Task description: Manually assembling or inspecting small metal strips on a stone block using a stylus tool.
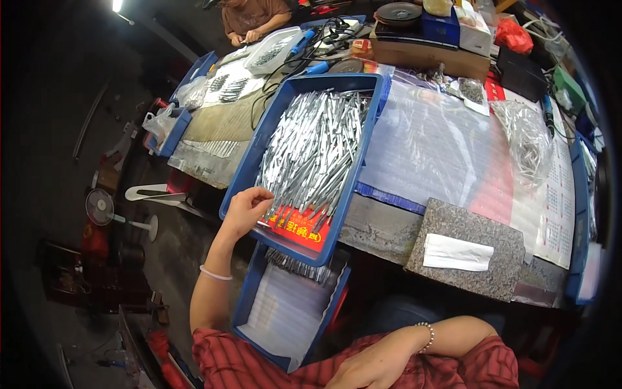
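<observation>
A blue plastic tray (370, 123) stands tilted at the table's front, filled with many thin silvery metal strips (314, 146). My left hand (246, 211) is over the tray's near left corner, its fingers curled together beside the ends of the strips. What those fingers hold, if anything, is too small to make out. A red printed sheet (301, 230) lies in the tray's near end. Against my red checked shirt rests my right hand (376, 362); the lower edge of the picture cuts off its fingers.
Below the tray sits a second blue bin (285, 305) with a plastic liner and dark strips. To the right, a granite slab (473, 240) carries folded white paper (457, 252). Clear plastic sheeting (434, 139) covers the table beyond. Another person (256, 19) works at the far left.
</observation>
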A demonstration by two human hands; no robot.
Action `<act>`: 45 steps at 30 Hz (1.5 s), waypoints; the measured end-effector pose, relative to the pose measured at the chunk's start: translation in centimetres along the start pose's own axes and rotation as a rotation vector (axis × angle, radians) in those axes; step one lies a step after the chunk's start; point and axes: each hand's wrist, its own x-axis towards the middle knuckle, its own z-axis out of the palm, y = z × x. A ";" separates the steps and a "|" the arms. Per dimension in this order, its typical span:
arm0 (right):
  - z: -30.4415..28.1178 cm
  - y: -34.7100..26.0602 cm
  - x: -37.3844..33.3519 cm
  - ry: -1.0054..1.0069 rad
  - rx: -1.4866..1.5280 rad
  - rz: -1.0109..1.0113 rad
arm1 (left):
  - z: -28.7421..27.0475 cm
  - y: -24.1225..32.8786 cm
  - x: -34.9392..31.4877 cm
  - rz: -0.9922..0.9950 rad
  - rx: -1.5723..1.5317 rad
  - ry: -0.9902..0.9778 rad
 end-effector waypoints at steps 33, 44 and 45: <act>6.4 -1.6 -12.2 0.794 0.016 0.727 | 2.0 -2.1 3.6 -0.350 0.677 -0.006; 7.8 -2.5 -13.6 0.780 -0.072 0.707 | 2.8 -2.5 3.0 -0.127 0.616 0.065; 7.9 -2.5 -13.7 0.786 -0.079 0.703 | 2.9 -2.5 3.1 -0.118 0.630 0.058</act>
